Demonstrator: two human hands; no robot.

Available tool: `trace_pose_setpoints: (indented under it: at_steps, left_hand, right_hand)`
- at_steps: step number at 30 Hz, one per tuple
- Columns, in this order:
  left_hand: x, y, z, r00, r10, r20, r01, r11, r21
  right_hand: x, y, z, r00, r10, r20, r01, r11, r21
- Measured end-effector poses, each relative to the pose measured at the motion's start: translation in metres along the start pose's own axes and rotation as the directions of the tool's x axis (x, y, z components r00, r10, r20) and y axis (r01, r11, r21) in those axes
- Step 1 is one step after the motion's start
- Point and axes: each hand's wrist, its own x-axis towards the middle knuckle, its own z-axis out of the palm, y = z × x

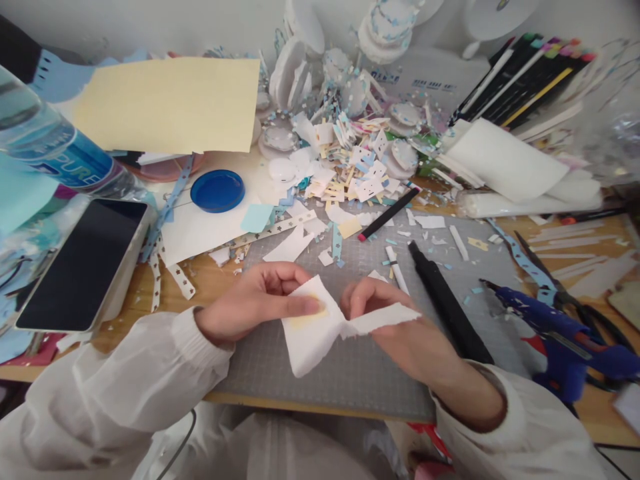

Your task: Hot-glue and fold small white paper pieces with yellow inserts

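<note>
A soft white tissue [311, 343] with a pale yellow stain is held between my hands, above the grey cutting mat [260, 380]. My left hand [265, 297] pinches its left part, the thumb pressed on the stain. My right hand [395, 323] is closed at the right part, where a narrow, rough-edged strip runs out across the fingers. The two parts meet at a thin, twisted-looking neck. The right fingertips are partly hidden behind the tissue. Just beyond the right hand lie a white pen [397, 270] and a long black tool [445, 300].
A blue glue gun [555, 333] and black scissors [595, 317] lie at the right. On the left are a phone [83, 267], a water bottle [65, 147] and a blue lid [217, 191]. Paper scraps [350, 167] heap at the back, beside several markers [525, 83].
</note>
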Motion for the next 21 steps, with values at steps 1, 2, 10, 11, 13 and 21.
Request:
trace_pose_setpoints:
  at_steps: [1,2,10,11,13,21]
  left_hand:
    - [0.0,0.0,0.0,1.0,-0.005,0.007,0.005,1.0,-0.001]
    - [-0.001,0.001,0.0,1.0,-0.01,0.012,0.01,1.0,0.0]
    - [0.0,0.0,-0.002,1.0,-0.024,0.016,0.025,1.0,-0.008]
    - [0.0,0.0,-0.002,1.0,-0.018,0.001,0.018,1.0,-0.021]
    - [0.001,0.001,-0.002,0.999,-0.002,-0.04,0.001,0.999,-0.043]
    - [0.006,0.008,-0.01,0.961,0.137,-0.241,-0.163,0.982,-0.094]
  right_hand:
    - [0.0,0.001,-0.001,1.0,0.013,0.002,-0.013,1.0,-0.002]
    - [-0.001,0.002,-0.001,1.0,0.026,-0.002,-0.026,1.0,-0.016]
    - [0.0,-0.006,0.002,0.994,-0.089,0.069,0.097,0.988,-0.118]
    - [0.0,-0.008,0.003,0.992,-0.109,0.07,0.118,0.983,-0.139]
    - [-0.001,-0.011,0.005,0.987,-0.145,0.063,0.154,0.971,-0.183]
    - [-0.005,-0.014,-0.003,0.948,-0.214,0.235,0.251,0.958,-0.141]
